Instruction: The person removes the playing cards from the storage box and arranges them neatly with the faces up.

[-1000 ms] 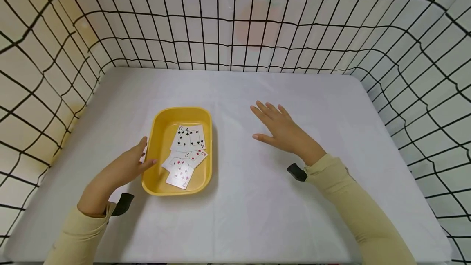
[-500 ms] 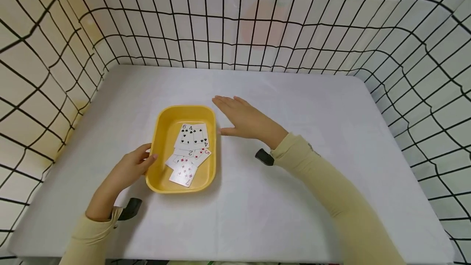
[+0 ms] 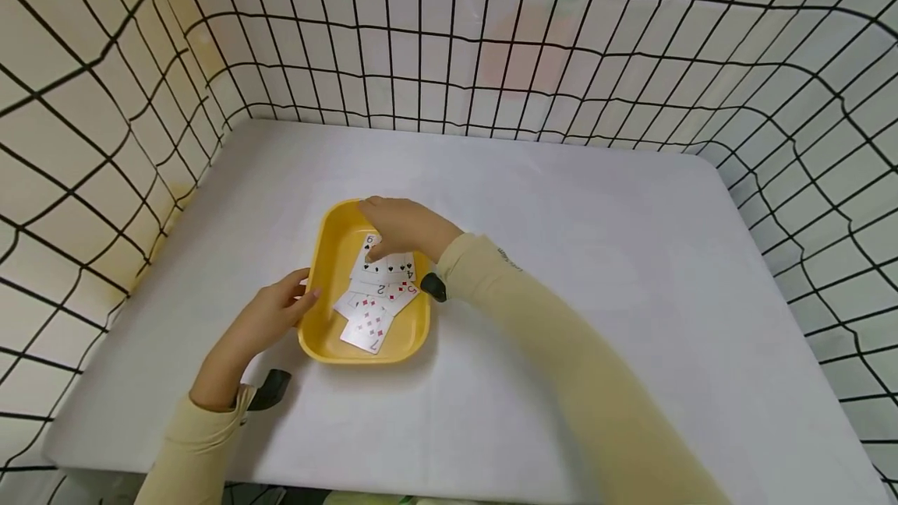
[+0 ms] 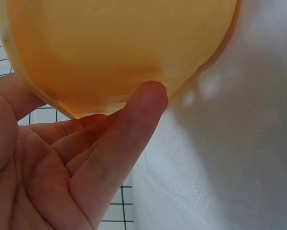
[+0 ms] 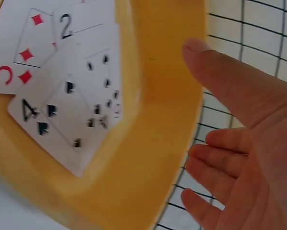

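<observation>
We find a yellow tray (image 3: pixel 330 343) on a white-covered desk (image 3: pixel 631 217), its long axis running from the person's side toward the far side, playing cards (image 3: pixel 368 289) face up on its floor. The left hand (image 3: pixel 270 314) grasps the tray's left wall, fingers to the outside, thumb by the rim. The right hand (image 3: pixel 407 224) hangs over the tray's far right corner, thumb standing apart from loosely bent fingers, gripping nothing.

The relation that counts, in our judgement: the tray's far right corner lies just below the right hand, with the thumb toward the cards and the fingers toward the outside. The left hand is nearer the tray's near end; the right is nearer its far end, where the four of spades (image 5: pixel 52 124) lies. The seven of diamonds (image 3: pixel 368 327) lies at the near end.

Whether the right thumb touches the tray, we cannot tell. From the head view that hand hides part of the far rim and the six of spades; the right wrist view blurs its pips. The left wrist view cuts off most of the tray and leaves the left thumb's exact contact unclear.
</observation>
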A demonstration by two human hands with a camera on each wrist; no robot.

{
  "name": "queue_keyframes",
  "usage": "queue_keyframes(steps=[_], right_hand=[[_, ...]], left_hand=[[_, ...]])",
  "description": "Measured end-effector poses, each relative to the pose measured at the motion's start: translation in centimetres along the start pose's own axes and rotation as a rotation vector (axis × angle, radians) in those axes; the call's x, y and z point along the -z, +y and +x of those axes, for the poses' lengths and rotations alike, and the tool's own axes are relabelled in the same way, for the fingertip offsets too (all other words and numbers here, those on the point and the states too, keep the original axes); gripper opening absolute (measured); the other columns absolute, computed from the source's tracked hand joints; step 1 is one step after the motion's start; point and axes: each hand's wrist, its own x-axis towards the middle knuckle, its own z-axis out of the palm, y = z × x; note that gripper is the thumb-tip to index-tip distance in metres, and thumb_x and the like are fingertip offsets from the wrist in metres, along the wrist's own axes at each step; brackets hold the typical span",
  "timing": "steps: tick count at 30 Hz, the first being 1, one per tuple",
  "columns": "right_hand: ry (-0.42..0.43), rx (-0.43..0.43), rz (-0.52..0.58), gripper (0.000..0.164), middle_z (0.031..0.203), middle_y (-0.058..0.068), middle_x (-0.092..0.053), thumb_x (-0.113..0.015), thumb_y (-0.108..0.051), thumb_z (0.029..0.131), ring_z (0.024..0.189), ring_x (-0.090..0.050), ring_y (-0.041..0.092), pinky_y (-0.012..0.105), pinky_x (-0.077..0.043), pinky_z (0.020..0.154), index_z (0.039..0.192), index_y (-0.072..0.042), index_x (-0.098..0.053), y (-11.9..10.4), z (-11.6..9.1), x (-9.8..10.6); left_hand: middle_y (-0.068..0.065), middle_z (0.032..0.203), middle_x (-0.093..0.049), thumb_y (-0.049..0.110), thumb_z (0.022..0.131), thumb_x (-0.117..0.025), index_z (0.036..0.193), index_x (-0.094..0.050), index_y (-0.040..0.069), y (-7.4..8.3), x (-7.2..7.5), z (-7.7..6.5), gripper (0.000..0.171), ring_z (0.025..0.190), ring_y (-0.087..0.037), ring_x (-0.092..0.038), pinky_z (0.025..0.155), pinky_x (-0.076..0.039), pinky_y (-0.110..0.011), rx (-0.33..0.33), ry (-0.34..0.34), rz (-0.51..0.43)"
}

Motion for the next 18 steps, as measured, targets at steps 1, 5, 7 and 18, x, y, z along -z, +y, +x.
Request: queue_keyframes(steps=[1, 5, 7, 18], right_hand=[[-0.025, -0.023, 0.014, 0.087, 0.143, 0.005, -0.029, -0.068, -0.043, 0.076, 0.127, -0.031, 0.017, 0.028, -0.023, 0.103, 0.141, -0.008, -0.023, 0.0, 0.3, -0.3], [-0.116, -0.122, 0.052, 0.088, 0.138, 0.005, -0.034, -0.073, -0.041, 0.072, 0.119, -0.039, 0.016, 0.028, -0.028, 0.099, 0.14, -0.008, -0.027, 0.1, 1.2, -1.7], [-0.145, -0.162, 0.067, 0.087, 0.135, 0.007, -0.036, -0.075, -0.04, 0.07, 0.112, -0.042, 0.016, 0.029, -0.032, 0.097, 0.138, -0.008, -0.031, -0.1, 1.5, -2.1], [-0.197, -0.3, 0.065, 0.072, 0.147, 0.011, -0.016, -0.079, -0.032, 0.068, 0.09, -0.047, 0.018, 0.029, -0.042, 0.081, 0.127, -0.01, -0.045, -0.7, 2.1, -3.7]], left_hand=[[-0.026, 0.114, -0.054, 0.033, 0.093, -0.047, 0.134, -0.034, 0.003, 0.0, 0.0, 0.0, 0.052, 0.081, -0.024, -0.058, 0.073, -0.048, -0.041, -0.007, 0.002, 0.0], [-0.025, 0.113, -0.054, 0.033, 0.093, -0.047, 0.134, -0.035, 0.003, -0.2, 0.0, -0.1, 0.052, 0.083, -0.025, -0.059, 0.074, -0.048, -0.042, -0.02, 0.009, 0.004], [-0.025, 0.113, -0.054, 0.033, 0.093, -0.047, 0.134, -0.035, 0.004, -0.3, 0.1, -0.1, 0.051, 0.083, -0.025, -0.059, 0.074, -0.047, -0.042, -0.021, 0.014, 0.005], [-0.023, 0.113, -0.055, 0.034, 0.093, -0.047, 0.134, -0.036, 0.005, -0.8, -0.1, 0.2, 0.052, 0.084, -0.025, -0.059, 0.075, -0.047, -0.043, -0.033, 0.02, 0.005]])
